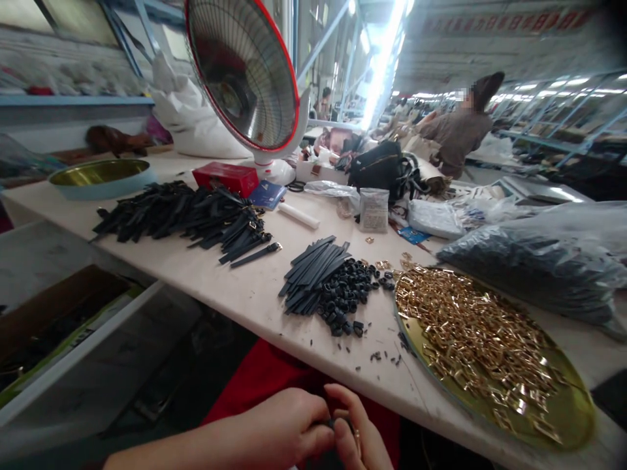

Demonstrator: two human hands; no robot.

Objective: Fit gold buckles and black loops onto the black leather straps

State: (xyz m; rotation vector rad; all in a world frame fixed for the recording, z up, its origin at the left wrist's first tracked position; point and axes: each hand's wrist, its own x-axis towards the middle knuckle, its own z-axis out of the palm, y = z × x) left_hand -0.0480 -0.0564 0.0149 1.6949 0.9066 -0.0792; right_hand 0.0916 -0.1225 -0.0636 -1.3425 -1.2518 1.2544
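Just below the table's front edge, my left hand (pixel 298 421) and my right hand (pixel 360 434) meet over my lap. Between their fingertips is a dark strap (pixel 329 423), mostly covered by the fingers. A gold-coloured buckle edge (pixel 358 441) shows at my right fingers. Both hands are closed on this small piece, thumbs pressed in. On the table ahead lie a stack of flat dark strips (pixel 311 271) and a heap of small black loops (pixel 345 294). To the right, a round gold tray (pixel 578 424) carries many gold buckles (pixel 482 333).
Dark straps with buckles (pixel 181 215) are piled at left, near a red box (pixel 225 177) and a round tin (pixel 102 179). A red-rimmed heater (pixel 245 72) stands behind. Clear plastic bags (pixel 543 254) lie at right. Below left is an open drawer (pixel 93 356). Another person (pixel 458 134) works farther back.
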